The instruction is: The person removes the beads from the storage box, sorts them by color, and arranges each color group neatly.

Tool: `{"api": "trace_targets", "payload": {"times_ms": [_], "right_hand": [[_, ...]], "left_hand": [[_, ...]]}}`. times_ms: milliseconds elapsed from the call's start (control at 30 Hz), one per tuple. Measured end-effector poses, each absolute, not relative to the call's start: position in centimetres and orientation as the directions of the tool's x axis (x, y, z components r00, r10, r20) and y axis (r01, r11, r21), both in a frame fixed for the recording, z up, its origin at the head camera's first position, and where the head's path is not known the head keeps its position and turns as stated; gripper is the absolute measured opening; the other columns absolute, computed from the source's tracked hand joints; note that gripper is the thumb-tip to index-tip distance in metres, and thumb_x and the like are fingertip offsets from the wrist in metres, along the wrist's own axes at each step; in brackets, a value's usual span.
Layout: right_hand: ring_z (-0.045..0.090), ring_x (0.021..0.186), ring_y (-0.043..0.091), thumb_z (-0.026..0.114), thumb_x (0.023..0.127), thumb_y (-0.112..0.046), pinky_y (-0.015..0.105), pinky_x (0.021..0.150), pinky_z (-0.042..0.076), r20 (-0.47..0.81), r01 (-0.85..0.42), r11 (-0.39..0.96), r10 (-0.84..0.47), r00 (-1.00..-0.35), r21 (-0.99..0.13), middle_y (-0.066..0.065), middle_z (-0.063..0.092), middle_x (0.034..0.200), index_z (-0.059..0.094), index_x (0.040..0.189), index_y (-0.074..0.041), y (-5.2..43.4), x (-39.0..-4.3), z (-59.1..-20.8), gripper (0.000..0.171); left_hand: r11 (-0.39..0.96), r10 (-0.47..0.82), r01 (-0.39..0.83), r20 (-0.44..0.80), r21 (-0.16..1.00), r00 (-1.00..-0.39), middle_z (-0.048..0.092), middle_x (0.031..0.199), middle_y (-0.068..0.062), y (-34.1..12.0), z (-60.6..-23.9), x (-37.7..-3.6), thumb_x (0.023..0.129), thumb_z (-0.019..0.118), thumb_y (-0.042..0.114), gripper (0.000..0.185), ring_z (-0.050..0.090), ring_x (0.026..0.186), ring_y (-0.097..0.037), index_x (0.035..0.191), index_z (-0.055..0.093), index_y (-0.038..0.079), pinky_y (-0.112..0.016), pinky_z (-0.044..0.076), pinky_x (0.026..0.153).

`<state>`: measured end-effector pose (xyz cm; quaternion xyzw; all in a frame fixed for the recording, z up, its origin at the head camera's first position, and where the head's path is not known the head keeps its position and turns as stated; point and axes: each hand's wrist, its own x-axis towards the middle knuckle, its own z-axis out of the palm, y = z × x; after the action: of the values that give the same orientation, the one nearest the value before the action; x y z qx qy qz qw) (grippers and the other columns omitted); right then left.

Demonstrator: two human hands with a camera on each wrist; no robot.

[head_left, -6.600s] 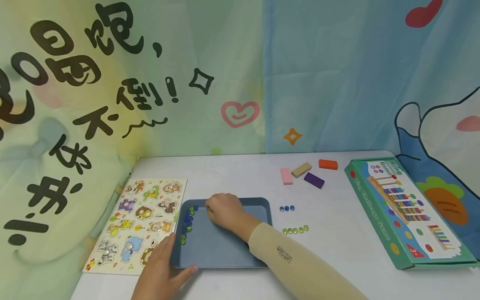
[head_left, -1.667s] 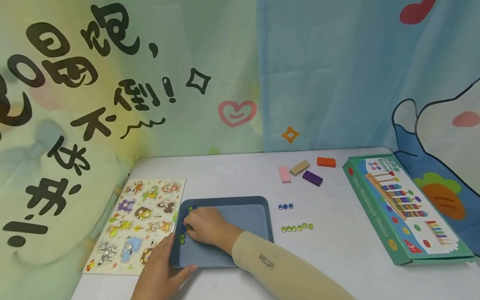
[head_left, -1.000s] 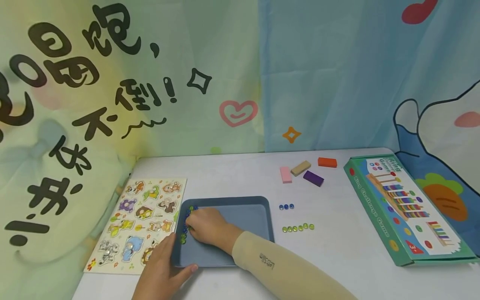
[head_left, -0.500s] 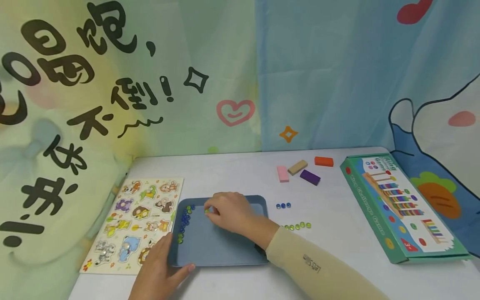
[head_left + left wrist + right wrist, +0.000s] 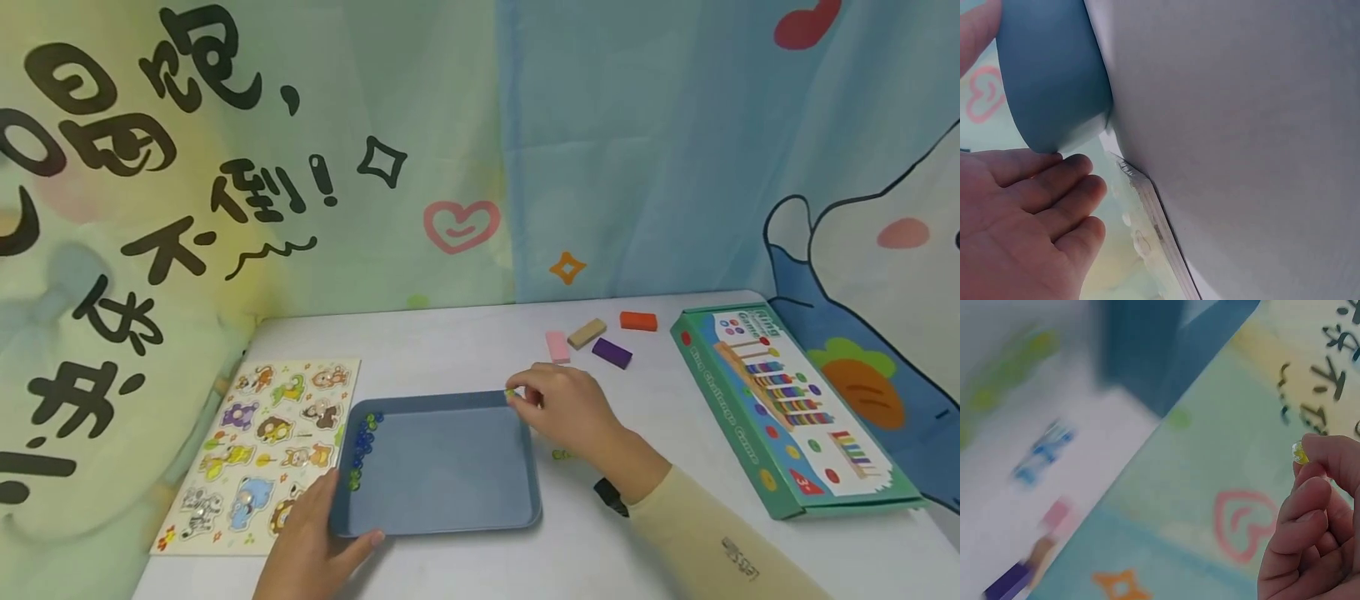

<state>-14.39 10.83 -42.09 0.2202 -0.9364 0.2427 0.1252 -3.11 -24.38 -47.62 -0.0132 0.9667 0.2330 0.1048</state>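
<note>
Pinching a green bead (image 5: 510, 392) between thumb and fingertips, the right hand (image 5: 573, 410) has left the bead cluster (image 5: 363, 440) at the tray's (image 5: 450, 492) left wall and now hovers mid-frame over its upper right corner. The left hand (image 5: 311, 546), fingers relaxed, stays against the lower left corner, so one more bead looks bound for the table rows.

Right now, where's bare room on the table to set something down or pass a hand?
Free: the tray floor right of its beads; the tabletop between the puzzle board and the wooden blocks. Crowded: the tray's left edge, held by the left hand, and its far right corner, where the right hand pinches a green bead.
</note>
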Motion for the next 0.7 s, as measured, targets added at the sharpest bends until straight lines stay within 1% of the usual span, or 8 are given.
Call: {"api": "trace_targets", "payload": {"times_ms": [167, 300, 500, 700], "right_hand": [[0.046, 0.066, 0.005, 0.082, 0.09, -0.019, 0.021, 0.057, 0.037, 0.274, -0.35, 0.847, -0.254, -0.927, -0.399, -0.011, 0.054, 0.069, 0.081, 0.101, -0.019, 15.1, -14.1, -42.8, 0.011], [0.047, 0.067, 0.008, 0.081, 0.091, -0.021, 0.024, 0.059, 0.036, 0.213, -0.263, 0.869, -0.188, -0.959, -0.42, -0.009, 0.053, 0.07, 0.081, 0.103, -0.018, 17.7, -13.5, -43.3, 0.012], [0.045, 0.065, 0.009, 0.081, 0.091, -0.02, 0.023, 0.057, 0.033, 0.165, -0.214, 0.879, -0.157, -0.974, -0.426, -0.008, 0.05, 0.068, 0.081, 0.101, -0.015, 20.8, -12.2, -44.6, 0.012], [0.045, 0.065, 0.01, 0.082, 0.09, -0.02, 0.022, 0.056, 0.033, 0.065, -0.162, 0.908, -0.149, -0.987, -0.385, -0.008, 0.05, 0.068, 0.081, 0.103, -0.016, 22.7, -11.5, -46.2, 0.014]], "left_hand": [[0.893, 0.023, -0.072, -0.205, 0.444, -0.979, 0.038, 0.165, -0.026, -24.2, -47.4, -3.2, 0.081, 0.078, 0.07, 0.118, 0.037, 0.151, -0.051, 0.164, 0.028, 0.002, -0.067, 0.035, 0.123], [0.898, 0.017, -0.075, -0.205, 0.433, -0.979, 0.037, 0.165, -0.027, -24.2, -47.3, -3.3, 0.081, 0.078, 0.07, 0.119, 0.036, 0.151, -0.052, 0.164, 0.028, 0.0, -0.067, 0.034, 0.124], [0.895, 0.023, -0.072, -0.206, 0.441, -0.978, 0.037, 0.164, -0.03, -24.1, -47.3, -3.3, 0.081, 0.078, 0.07, 0.12, 0.037, 0.15, -0.053, 0.162, 0.029, -0.004, -0.068, 0.035, 0.123], [0.895, 0.02, -0.083, -0.225, 0.438, -0.974, 0.036, 0.165, -0.029, -24.1, -47.3, -3.1, 0.081, 0.078, 0.07, 0.121, 0.035, 0.151, -0.053, 0.163, 0.027, -0.003, -0.068, 0.033, 0.124]]}}
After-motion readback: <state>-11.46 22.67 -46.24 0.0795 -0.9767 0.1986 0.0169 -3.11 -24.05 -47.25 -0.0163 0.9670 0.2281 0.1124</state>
